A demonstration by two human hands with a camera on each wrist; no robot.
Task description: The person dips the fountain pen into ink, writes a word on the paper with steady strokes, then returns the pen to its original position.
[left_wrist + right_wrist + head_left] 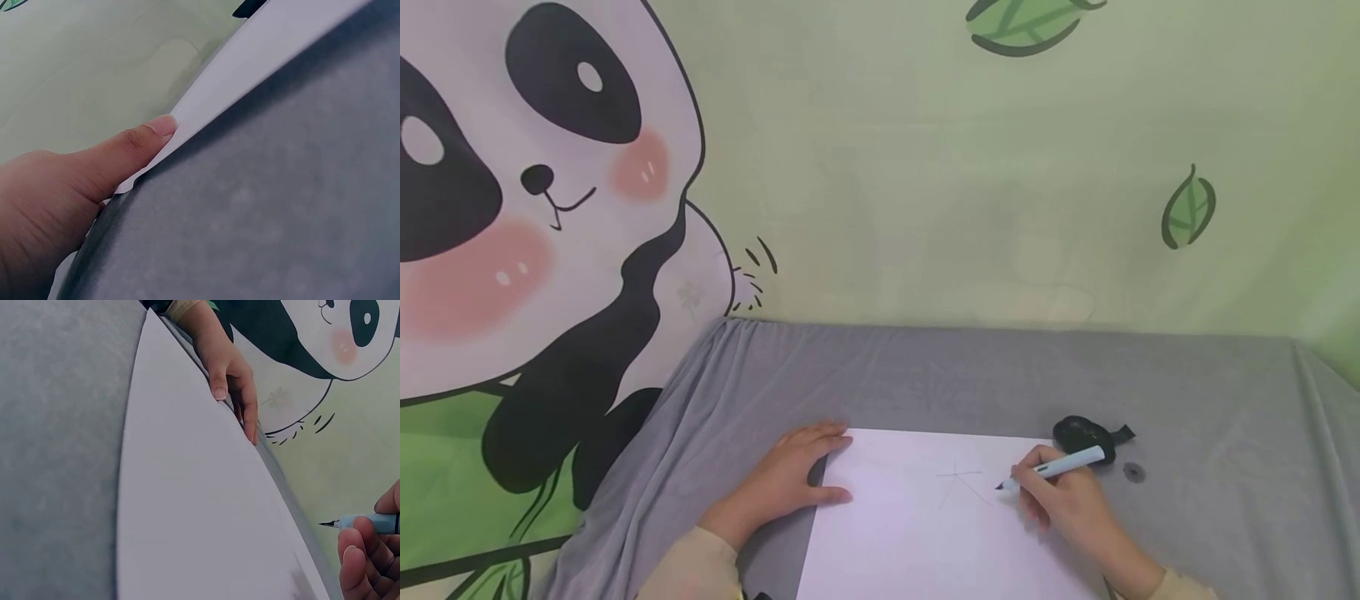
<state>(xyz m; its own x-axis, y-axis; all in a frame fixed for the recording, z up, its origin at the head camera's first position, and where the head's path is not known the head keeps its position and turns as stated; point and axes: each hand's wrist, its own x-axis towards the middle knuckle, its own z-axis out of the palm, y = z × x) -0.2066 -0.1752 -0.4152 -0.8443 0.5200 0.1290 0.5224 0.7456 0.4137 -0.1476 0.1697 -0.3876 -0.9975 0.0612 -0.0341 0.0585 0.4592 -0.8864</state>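
Observation:
A sheet of white paper [887, 533] lies on the grey cloth, bearing thin strokes: a horizontal line, a short upright and two slanting lines. My right hand [1067, 504] grips a light blue fountain pen [1078, 460] over the right part of the sheet. Its nib points left, just right of the strokes; in the right wrist view the dark nib shows beyond the fingertips [352, 556]. At the sheet's upper left edge rests my left hand [797, 467], thumb and fingers spread apart. The left wrist view has its thumb [140, 140] lying on the paper's edge.
A black rounded object [1082, 435] with a short tab lies behind the right hand, beside a small dark disc [1134, 472]. The grey cloth [925, 367] reaches back to a pale green wall [887, 208] with a painted panda [572, 333] and leaves.

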